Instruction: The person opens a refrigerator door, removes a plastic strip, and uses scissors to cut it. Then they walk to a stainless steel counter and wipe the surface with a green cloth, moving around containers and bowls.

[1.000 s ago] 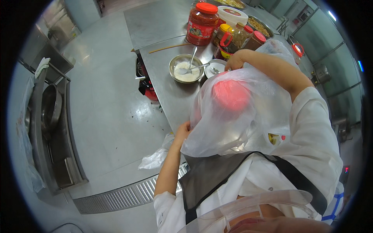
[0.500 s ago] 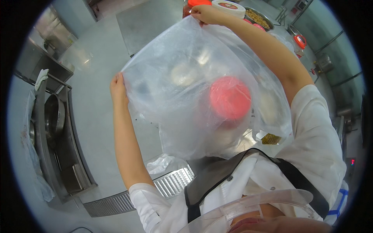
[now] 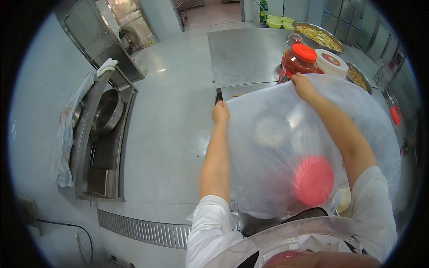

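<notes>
A large translucent plastic sheet [image 3: 263, 174], perhaps a bag, is stretched between my two hands. My left hand [image 3: 220, 113] pinches its far left corner, and my right hand [image 3: 304, 87] grips the far edge farther right. Under the film a round red lid [image 3: 314, 180] shows through near my body. Pale round shapes also show blurred through it; I cannot tell what they are. Just beyond my right hand stands a clear jar with a red lid [image 3: 304, 53] and dark red contents.
A white tub [image 3: 331, 62] and metal bowls of cut food [image 3: 318, 36] stand at the far right of the steel table [image 3: 246, 53]. Left is a metal rack [image 3: 120, 156] holding a large steel pan [image 3: 108, 109]. A drain grate [image 3: 143, 228] crosses the floor.
My view has swung left and up, so hands and sheet appear farther right and lower. Both hands keep hold of the sheet, and more of it lies spread out to the right.
</notes>
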Tool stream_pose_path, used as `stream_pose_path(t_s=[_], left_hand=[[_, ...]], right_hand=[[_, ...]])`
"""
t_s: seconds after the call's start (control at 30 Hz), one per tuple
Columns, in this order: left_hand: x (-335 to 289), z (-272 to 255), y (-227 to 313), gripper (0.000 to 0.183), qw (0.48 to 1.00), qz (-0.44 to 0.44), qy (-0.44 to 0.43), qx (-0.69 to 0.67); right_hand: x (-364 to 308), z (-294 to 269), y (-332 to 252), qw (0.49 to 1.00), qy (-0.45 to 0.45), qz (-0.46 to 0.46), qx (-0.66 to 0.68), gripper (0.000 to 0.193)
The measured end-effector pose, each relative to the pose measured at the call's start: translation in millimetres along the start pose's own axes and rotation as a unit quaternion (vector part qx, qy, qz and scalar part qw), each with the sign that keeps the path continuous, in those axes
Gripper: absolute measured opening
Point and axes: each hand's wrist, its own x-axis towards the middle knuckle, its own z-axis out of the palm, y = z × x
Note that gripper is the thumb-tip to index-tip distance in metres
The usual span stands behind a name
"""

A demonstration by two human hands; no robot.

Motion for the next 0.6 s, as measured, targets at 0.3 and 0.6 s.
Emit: stream_pose_path(t_s=[0.3, 0.6], left_hand=[[-29.1, 75.0, -17.9, 0.016, 0.992, 0.044, -0.032, 0.114], [-29.6, 68.5, -40.3, 0.039, 0.987, 0.117, -0.113, -0.009]], right_hand=[[-33.3, 50.4, 36.5, 0.988, -0.117, 0.097, 0.029, 0.018], [-6.1, 16.5, 48.1, 0.959, -0.125, 0.227, 0.119, 0.022]])
